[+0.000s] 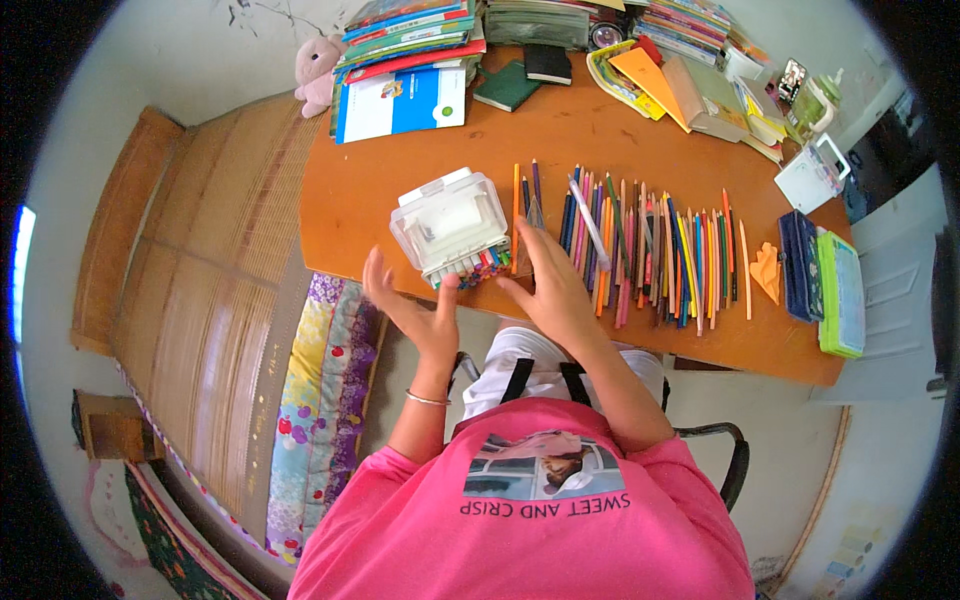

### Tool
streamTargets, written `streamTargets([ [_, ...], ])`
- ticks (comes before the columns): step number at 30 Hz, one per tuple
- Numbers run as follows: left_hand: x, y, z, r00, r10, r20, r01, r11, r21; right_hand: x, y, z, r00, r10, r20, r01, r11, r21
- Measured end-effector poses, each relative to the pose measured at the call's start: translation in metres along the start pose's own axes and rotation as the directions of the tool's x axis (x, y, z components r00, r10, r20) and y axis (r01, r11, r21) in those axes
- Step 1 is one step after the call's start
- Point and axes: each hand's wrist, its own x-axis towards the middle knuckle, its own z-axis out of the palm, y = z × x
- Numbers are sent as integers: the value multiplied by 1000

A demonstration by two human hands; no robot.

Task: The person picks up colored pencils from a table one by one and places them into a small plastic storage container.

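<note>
A clear plastic case (450,217) with its lid raised sits near the front left of the desk. Marker pens (480,264) with coloured ends fill its near side. My left hand (416,311) is just off the case's lower left corner, fingers spread, its thumb overlapping the near edge; whether it touches is unclear. To the right of the case, my right hand (553,289) hangs with thumb and fingers apart and nothing held. Its fingertips are nearest an orange pencil (516,202) and a clear set square (534,214), which it partly covers. Loose coloured pencils (652,247) lie in a wide row further right.
A white-and-clear pen (589,221) rests across the pencils. Right of them lie an orange crumpled piece (765,271), a dark blue pencil case (799,266) and a green-edged box (840,292). Stacked books (412,37), notebooks (508,86) and a green bottle (814,109) line the back.
</note>
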Motion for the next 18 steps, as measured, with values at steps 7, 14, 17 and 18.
streamTargets([
  [7, 2, -26, -3, 915, -307, 261, 364, 907, -210, 9, 7, 3, 965, -60, 255, 58, 998, 14],
  [14, 36, 41, -34, 637, -624, 452, 753, 378, -539, 11, -18, -16, 958, -135, 251, 39, 935, 352],
  [17, 37, 53, -51, 599, -547, 584, 795, 325, -512, 7, -19, -21, 964, -150, 220, 52, 917, 396],
  [18, 34, 55, -51, 612, -580, 538, 782, 342, -521, 4, -21, -25, 962, -154, 228, 63, 930, 361],
])
